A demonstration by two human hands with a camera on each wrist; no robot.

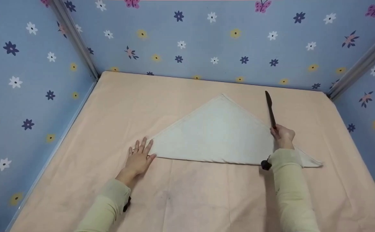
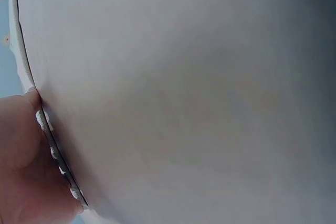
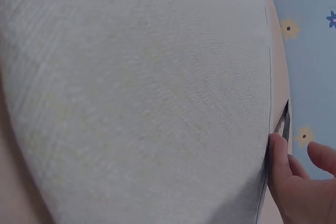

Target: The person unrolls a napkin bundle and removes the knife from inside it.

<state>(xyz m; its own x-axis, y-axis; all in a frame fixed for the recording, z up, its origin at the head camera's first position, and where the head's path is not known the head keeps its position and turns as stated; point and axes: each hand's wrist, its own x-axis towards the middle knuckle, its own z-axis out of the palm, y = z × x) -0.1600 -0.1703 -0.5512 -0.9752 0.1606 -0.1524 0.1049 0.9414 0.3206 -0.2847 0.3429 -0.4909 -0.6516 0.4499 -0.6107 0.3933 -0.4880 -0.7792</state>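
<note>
A pale white cloth napkin (image 1: 206,132), folded into a triangle, lies flat with its peak pointing to the far side. My left hand (image 1: 139,161) rests on its left corner with the fingers spread; the left wrist view shows part of this hand (image 2: 23,156) along the cloth's edge. Beside the napkin's right slope, my right hand (image 1: 283,133) grips a dark table knife (image 1: 270,108) near its lower end, the blade pointing away from me. In the right wrist view the knife's tip (image 3: 286,121) shows beyond the fingers. My right forearm hides part of the napkin's right side.
A peach cloth (image 1: 190,199) covers the table. Blue panels with a flower print (image 1: 200,42) enclose its back and sides, with grey metal posts (image 1: 77,42) at the back corners. Dark wrist devices (image 1: 266,164) sit at both cuffs.
</note>
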